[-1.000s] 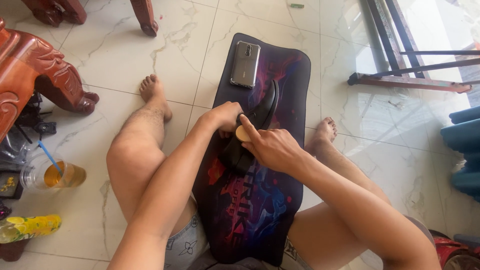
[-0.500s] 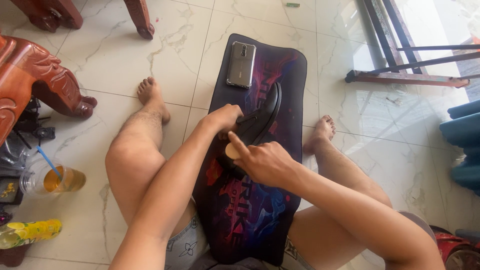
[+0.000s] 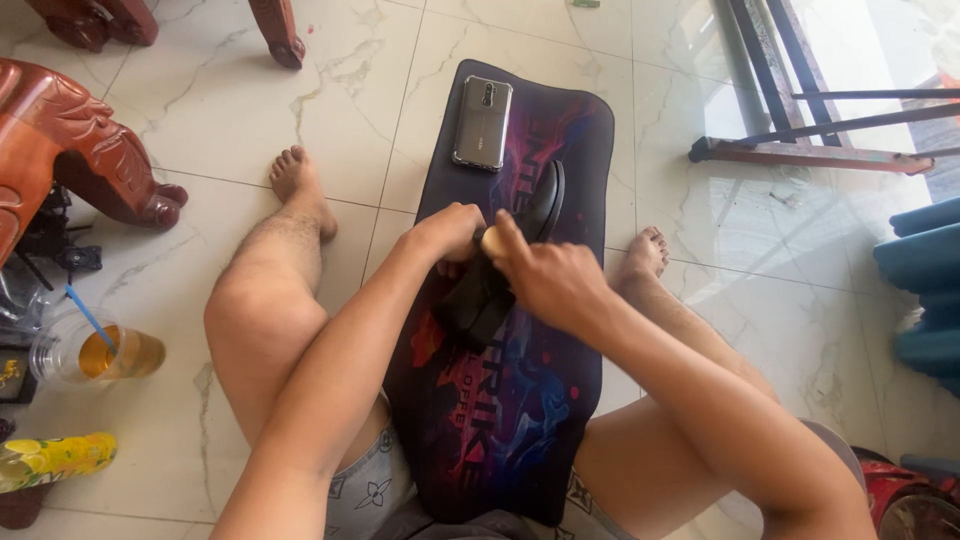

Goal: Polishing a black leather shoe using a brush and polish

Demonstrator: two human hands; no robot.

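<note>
Together, left hand (image 3: 452, 232) grips black shoe (image 3: 500, 275); right hand (image 3: 545, 280) presses tan brush (image 3: 491, 241).

Bare arms, bare feet, grey patterned shorts (image 3: 365, 490)

Your only view is from the camera on your head, looking steeply down and close over your left hand (image 3: 450, 235) and right hand (image 3: 545, 280) on the floor mat (image 3: 500, 420) between your legs.

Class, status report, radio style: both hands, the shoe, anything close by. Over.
Left hand gripping black shoe on dark mat. Right hand pressing small tan brush against it. Phone on mat beyond, apart.
</note>
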